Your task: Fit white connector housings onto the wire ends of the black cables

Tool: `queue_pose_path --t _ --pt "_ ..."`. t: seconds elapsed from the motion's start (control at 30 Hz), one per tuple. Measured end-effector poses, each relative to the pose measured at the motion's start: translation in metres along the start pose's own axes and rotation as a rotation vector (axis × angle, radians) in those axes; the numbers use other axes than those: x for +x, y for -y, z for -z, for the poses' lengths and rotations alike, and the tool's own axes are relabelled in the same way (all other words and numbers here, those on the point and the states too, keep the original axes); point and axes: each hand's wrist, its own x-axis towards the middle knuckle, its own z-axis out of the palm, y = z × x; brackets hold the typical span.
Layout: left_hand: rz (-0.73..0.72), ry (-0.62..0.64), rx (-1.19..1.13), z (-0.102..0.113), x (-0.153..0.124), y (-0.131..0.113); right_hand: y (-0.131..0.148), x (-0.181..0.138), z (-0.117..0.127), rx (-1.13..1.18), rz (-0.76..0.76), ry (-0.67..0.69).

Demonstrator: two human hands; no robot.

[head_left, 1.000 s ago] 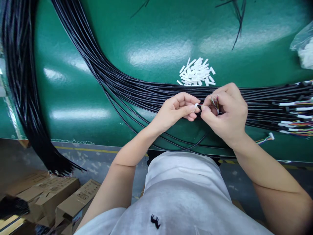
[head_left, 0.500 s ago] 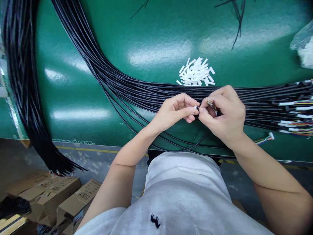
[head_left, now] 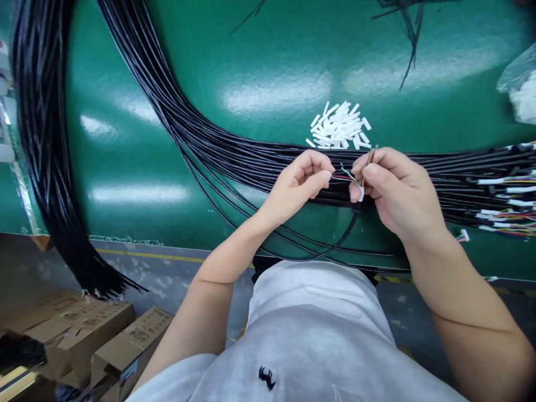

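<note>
My left hand (head_left: 300, 181) is closed in a pinch on the tips of a few thin wires (head_left: 341, 177), red and white among them. My right hand (head_left: 393, 187) grips the same black cable (head_left: 349, 228) near its end, thumb and forefinger on more coloured wires (head_left: 371, 157), yellow and purple showing. A green wire (head_left: 348, 171) stands loose between the hands. At the base of the wires sits a short white sleeve (head_left: 361, 194), by my right fingertips. The cable hangs down in a loop over the table's front. Behind both hands runs a thick bundle of black cables (head_left: 251, 153).
A pile of white tube pieces (head_left: 340, 127) lies beyond the bundle. Sleeved cable ends (head_left: 498, 215) with coloured wires fan out at right. A second cable bundle (head_left: 39, 123) drapes over the table's left edge. Cardboard boxes (head_left: 96, 329) stand on the floor; a plastic bag (head_left: 521, 89) is far right.
The small white piece at my left fingertips is gone from there; a white sleeve now shows at the wires' base. My right hand has turned and moved slightly right, and the wires are spread apart.
</note>
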Motion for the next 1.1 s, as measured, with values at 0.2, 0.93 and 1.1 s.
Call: queue_pose_path --t 0.2,0.93,1.1 --pt "0.018 -0.039 -0.026 0.002 -0.001 0.005 0.002 0.000 -0.002 0.065 -0.074 -0.065" --pt "-0.006 -0.011 0.023 -0.002 -0.001 -0.003 0.003 -0.001 -0.003 0.014 -0.137 0.142" --pt "-0.087 -0.025 0.132 -0.001 -0.004 -0.007 0.001 -0.001 0.000 -0.050 -0.124 0.167"
